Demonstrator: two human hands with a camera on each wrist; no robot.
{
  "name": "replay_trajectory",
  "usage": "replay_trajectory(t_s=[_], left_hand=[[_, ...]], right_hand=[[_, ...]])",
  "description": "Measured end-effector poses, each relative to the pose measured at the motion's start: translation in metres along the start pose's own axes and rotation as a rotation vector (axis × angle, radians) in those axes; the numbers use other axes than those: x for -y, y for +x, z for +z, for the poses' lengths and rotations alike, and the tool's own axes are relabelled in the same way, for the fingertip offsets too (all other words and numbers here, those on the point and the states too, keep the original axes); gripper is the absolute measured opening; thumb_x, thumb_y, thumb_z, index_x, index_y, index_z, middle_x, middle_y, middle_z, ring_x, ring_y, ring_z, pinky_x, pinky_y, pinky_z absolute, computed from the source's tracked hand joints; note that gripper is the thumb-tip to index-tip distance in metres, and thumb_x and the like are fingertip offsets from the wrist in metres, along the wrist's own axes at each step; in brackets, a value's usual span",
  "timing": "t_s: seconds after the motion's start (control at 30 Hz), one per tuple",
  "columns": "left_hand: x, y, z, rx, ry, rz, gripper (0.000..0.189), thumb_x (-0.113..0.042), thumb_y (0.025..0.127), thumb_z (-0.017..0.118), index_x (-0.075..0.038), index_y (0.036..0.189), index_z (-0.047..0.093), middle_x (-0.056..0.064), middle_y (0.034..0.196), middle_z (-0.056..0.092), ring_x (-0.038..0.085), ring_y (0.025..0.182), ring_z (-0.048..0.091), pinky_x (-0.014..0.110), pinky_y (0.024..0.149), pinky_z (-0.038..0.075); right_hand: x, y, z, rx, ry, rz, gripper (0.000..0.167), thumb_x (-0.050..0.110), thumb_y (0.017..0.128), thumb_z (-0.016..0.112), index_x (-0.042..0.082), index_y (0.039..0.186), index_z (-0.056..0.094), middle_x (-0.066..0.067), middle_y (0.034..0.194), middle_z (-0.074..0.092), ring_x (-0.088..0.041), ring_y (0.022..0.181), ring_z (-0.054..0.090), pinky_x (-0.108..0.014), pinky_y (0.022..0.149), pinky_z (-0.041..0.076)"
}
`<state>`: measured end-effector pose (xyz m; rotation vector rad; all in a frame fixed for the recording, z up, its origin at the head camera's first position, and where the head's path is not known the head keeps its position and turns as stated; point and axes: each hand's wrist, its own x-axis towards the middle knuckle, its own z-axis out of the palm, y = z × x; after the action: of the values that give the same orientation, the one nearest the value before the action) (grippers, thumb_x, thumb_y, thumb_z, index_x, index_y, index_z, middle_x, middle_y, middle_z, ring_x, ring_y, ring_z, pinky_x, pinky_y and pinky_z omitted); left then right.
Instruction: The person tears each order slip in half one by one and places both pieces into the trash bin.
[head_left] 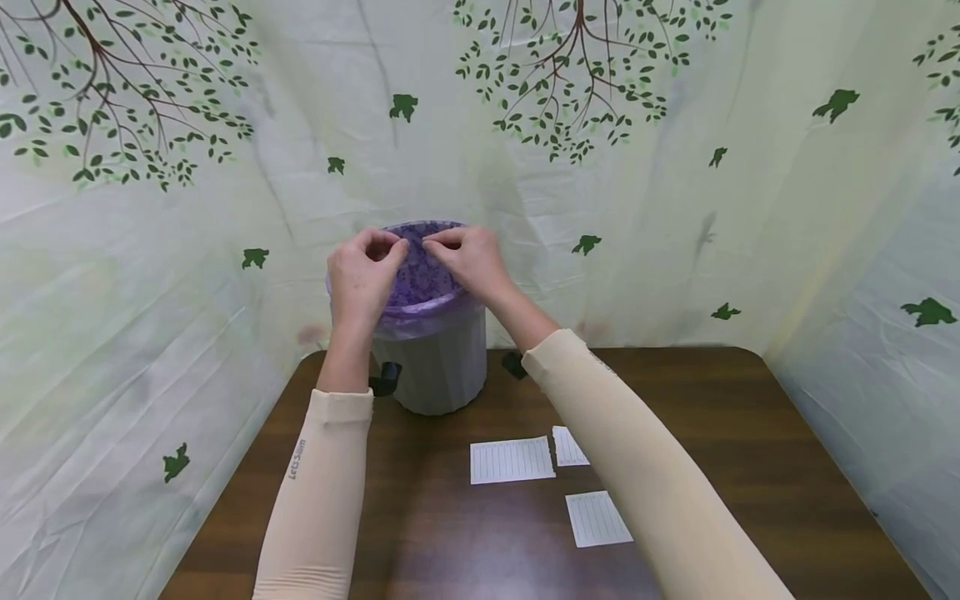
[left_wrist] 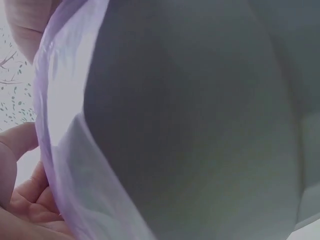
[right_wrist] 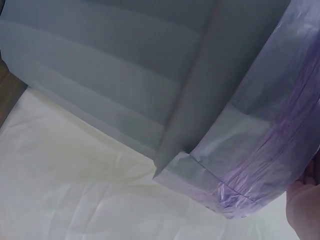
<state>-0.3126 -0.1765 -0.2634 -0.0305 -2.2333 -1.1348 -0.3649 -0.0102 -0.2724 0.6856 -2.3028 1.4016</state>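
Observation:
A grey waste bin (head_left: 442,375) stands at the back of the table, lined with a patterned purple bin bag (head_left: 427,312) folded over its rim. Above its opening are both hands, close together with a small gap between them. The left hand (head_left: 362,275) brings thumb and fingertips together. Likewise the right hand (head_left: 476,262) has its thumb and fingertips together. No thing shows between the fingertips of either hand. In the left wrist view the bag (left_wrist: 100,195) partly hides the left hand (left_wrist: 30,200). Only a bit of the right hand (right_wrist: 304,210) shows beside the bag in the right wrist view.
Several lined paper pieces lie on the brown table (head_left: 427,517): a larger one (head_left: 512,461), a small one (head_left: 570,447) with a ragged edge, and another (head_left: 597,518) partly under the right sleeve (head_left: 645,450). A leaf-printed cloth (head_left: 637,200) hangs behind.

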Motion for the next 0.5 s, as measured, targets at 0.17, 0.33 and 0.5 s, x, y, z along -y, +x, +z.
replay_trajectory(t_s=[0.17, 0.33, 0.5], left_hand=[[-0.002, -0.007, 0.003, 0.006, -0.024, 0.037, 0.021, -0.031, 0.100, 0.074, -0.011, 0.105, 0.078, 0.010, 0.098, 0.076, 0.014, 0.083, 0.063, 0.027, 0.073, 0.048], [-0.007, -0.022, 0.006, -0.002, -0.102, 0.147, 0.020, -0.027, 0.099, 0.076, -0.008, 0.103, 0.078, 0.011, 0.094, 0.075, 0.013, 0.082, 0.063, 0.020, 0.070, 0.046], [-0.014, -0.049, 0.006, -0.012, -0.143, 0.281, 0.018, -0.022, 0.097, 0.079, -0.005, 0.105, 0.077, 0.011, 0.096, 0.076, 0.019, 0.088, 0.067, 0.023, 0.076, 0.047]], right_hand=[[-0.003, -0.005, -0.005, -0.011, 0.037, 0.010, 0.024, 0.024, 0.103, 0.071, 0.009, 0.116, 0.082, -0.009, 0.113, 0.082, -0.022, 0.102, 0.077, -0.031, 0.085, 0.059], [-0.003, -0.014, -0.018, -0.040, 0.098, 0.019, 0.022, 0.024, 0.101, 0.073, 0.009, 0.115, 0.083, -0.009, 0.112, 0.082, -0.021, 0.102, 0.077, -0.031, 0.086, 0.059], [-0.010, -0.039, -0.039, -0.065, 0.163, 0.034, 0.025, 0.028, 0.100, 0.075, 0.011, 0.117, 0.082, -0.008, 0.114, 0.082, -0.018, 0.101, 0.075, -0.029, 0.084, 0.059]])
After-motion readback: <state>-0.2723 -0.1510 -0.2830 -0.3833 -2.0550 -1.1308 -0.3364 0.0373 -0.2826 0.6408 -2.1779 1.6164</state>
